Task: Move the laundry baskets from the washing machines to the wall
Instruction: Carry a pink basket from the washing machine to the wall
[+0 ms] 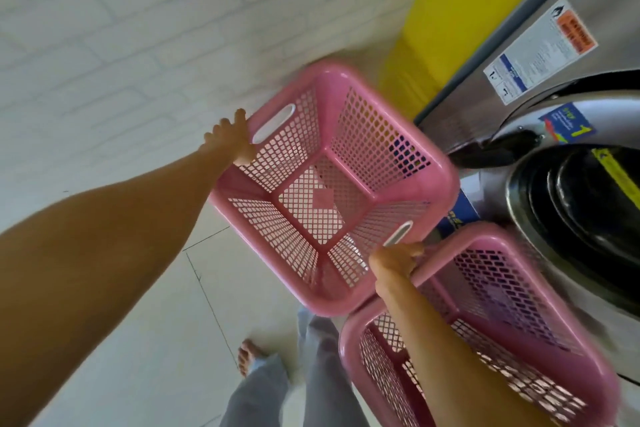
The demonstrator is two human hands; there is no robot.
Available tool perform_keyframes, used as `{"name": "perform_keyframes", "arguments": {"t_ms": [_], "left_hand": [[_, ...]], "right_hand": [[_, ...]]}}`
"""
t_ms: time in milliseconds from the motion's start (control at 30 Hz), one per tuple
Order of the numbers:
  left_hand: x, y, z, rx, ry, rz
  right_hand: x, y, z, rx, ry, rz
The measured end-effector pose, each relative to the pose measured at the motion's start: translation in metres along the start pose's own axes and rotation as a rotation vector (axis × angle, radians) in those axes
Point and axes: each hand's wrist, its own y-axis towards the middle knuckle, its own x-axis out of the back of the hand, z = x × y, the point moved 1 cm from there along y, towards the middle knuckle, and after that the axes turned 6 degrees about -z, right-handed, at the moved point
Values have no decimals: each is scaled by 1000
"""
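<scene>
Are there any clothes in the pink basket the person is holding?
No, the held basket is empty; through its mesh bottom only floor shows, while the left hand and right hand grip its rim.

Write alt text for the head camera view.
Both bare hands grip opposite rims of an empty pink laundry basket, left hand, right hand, beside a second pink basket and a front-loading washing machine. A white brick wall stands ahead.

White brick wall (pixel 138 10), pale tiled floor (pixel 156 340), yellow panel (pixel 467 3)
</scene>
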Motion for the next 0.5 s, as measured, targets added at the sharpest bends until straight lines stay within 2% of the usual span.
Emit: {"name": "perform_keyframes", "arguments": {"t_ms": [133,333,433,500], "left_hand": [[-21,-14,54,76,33,76],[-46,-33,99,223,-263,120],[-49,-50,121,244,-231,86],[-53,-63,142,221,-154,25]], "right_hand": [[-18,-18,-17,59,-66,33],[-33,-28,-36,183,-213,34],[-38,-24,-37,167,-224,-24],[-36,-29,-33,215,-246,9]]}}
